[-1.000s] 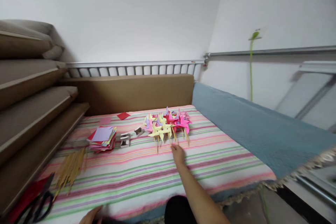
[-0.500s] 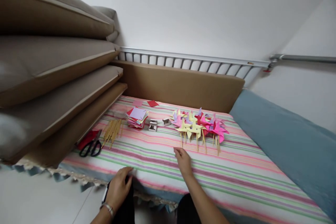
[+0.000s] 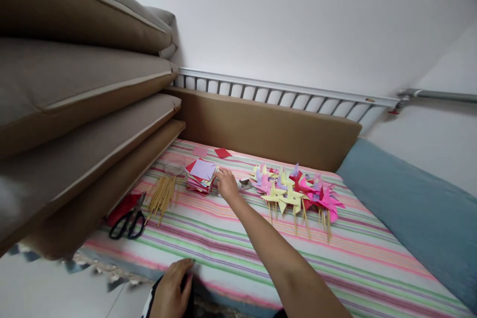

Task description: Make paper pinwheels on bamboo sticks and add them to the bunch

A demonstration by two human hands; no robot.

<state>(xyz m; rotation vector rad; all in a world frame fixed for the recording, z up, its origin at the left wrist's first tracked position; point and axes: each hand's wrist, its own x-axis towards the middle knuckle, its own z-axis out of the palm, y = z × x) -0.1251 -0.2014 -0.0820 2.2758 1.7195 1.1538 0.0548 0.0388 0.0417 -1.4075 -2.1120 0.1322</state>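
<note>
My right hand (image 3: 227,185) reaches out over the striped cloth (image 3: 261,243) and touches the right edge of a stack of coloured paper squares (image 3: 201,175), fingers curled at the stack; what they grip is unclear. A small metal stapler-like object (image 3: 244,184) lies just right of that hand. A cluster of paper pinwheels on wooden sticks (image 3: 294,191) lies further right. My left hand (image 3: 171,290) rests at the near edge of the cloth, fingers curled over the edge.
A bundle of wooden sticks (image 3: 162,194) and black-handled scissors (image 3: 128,218) on red paper lie at the left. Two loose paper squares (image 3: 222,153) lie at the back. Stacked brown cushions (image 3: 74,94) rise on the left; a blue blanket (image 3: 410,213) covers the right.
My right hand moved from the near middle of the cloth forward and left to the paper stack. The view shifted slightly; my left hand stayed at the near edge.
</note>
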